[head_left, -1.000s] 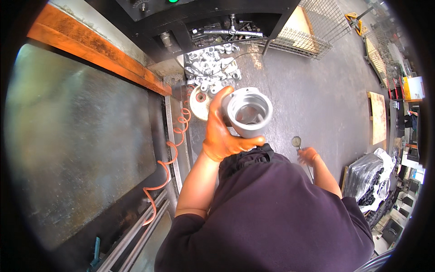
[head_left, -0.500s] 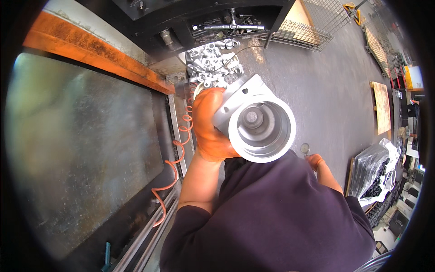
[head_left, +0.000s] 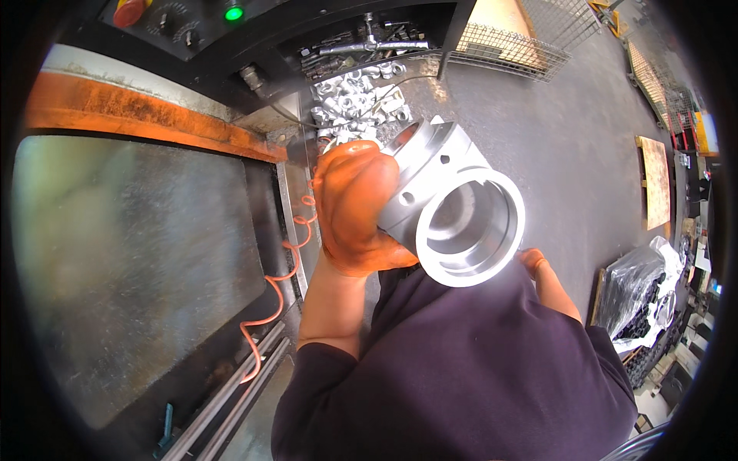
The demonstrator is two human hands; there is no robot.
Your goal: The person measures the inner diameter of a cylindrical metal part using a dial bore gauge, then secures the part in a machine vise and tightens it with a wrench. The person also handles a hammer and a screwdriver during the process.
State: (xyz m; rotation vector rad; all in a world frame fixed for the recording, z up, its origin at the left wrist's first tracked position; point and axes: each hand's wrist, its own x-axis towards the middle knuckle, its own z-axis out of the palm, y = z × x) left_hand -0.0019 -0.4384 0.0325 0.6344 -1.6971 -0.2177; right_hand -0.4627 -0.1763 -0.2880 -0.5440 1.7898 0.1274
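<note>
My left hand point(head_left: 355, 207), in an orange glove, is wrapped round the left side of a silvery machined metal housing point(head_left: 438, 173). The housing is held up in front of my chest, its wide round bore point(head_left: 469, 223) tilted up so that the smooth inner wall shows. Small holes dot its flat side, and a second opening lies at its far end. My right hand point(head_left: 532, 261), also orange-gloved, is low on the right beside my dark shirt. Its fingers are mostly hidden behind the housing and shirt, and whatever they may hold cannot be seen.
A machine with a cloudy window point(head_left: 138, 261) and orange frame point(head_left: 154, 115) stands left, by a coiled orange hose point(head_left: 269, 300). Ahead are a black control panel with a green light point(head_left: 234, 13) and a heap of metal parts point(head_left: 354, 100). A wrapped pallet load point(head_left: 634, 296) stands right.
The housing has turned and shifted right in my left hand, showing more of its side and far opening. The small round grey thing beside my right hand is out of sight now.
</note>
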